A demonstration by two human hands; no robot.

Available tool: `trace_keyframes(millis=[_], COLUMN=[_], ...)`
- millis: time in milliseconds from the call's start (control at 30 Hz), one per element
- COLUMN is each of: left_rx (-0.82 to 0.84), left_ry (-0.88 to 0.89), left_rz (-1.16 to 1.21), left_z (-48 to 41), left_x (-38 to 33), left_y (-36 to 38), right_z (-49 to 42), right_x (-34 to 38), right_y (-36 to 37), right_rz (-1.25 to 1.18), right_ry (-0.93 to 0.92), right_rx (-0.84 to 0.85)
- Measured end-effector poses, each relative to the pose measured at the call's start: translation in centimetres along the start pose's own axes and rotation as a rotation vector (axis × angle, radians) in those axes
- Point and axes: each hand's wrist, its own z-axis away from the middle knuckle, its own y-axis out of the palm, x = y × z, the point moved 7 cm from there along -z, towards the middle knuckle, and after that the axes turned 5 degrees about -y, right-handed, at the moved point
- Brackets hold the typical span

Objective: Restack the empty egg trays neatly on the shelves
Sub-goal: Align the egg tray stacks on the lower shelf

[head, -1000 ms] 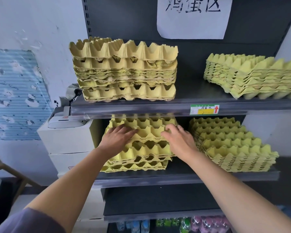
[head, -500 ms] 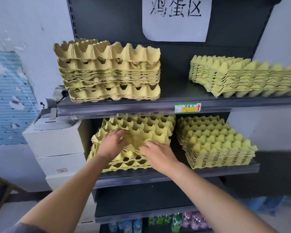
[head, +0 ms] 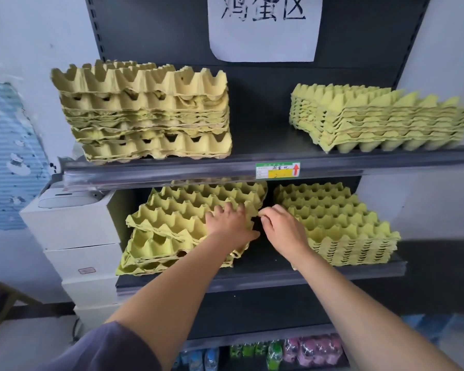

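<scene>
Two hands at top egg tray (head: pixel 177 210): left hand (head: pixel 229 223) flat, right hand (head: pixel 281 228) curled, grip unclear.

Slides left hand (head: pixel 229 223) across to the right edge of the lower-left stack (head: pixel 156 247) — draws right hand (head: pixel 283 230) off its top, fingers curled at that edge; leaves top trays (head: pixel 182 210) skewed.

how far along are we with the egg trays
Done: the lower right stack looks nested and square. In hand: the left hand rests on the skewed top tray of the lower left stack, the right hand at its corner. Left: the gappy upper left stack and the angled upper right stack.
</scene>
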Motion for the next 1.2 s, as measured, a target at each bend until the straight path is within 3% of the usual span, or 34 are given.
trace_keyframes(millis=[200,467,800,967,1200], left_rx=[0.08,-0.027,-0.128,-0.184,-0.293], left_ry=[-0.129,-0.014,0.262,0.216,0.097], left_rz=[-0.172,-0.146,-0.219,-0.186,-0.113], left_z=[-1.5,-0.7,3.1,3.1,1.6], left_x=[-1.9,-0.1,5.8,10.4,14.9], left_y=[1.8,0.1,-0.9,-1.1,-0.9], right_z=[-0.2,-1.7,-3.0,-2.7,-2.8], right_x=[-2.6,-4.0,1.9,6.0,10.4], right_y=[0.9,1.4,2.9,2.4,4.4], right_rz=[-0.056,0.008,0.27,0.319,0.315], right_ry=[0.025,-0.026,-0.31,-0.406,-0.317], right_rx=[0.084,0.109,0.219,0.211,0.231])
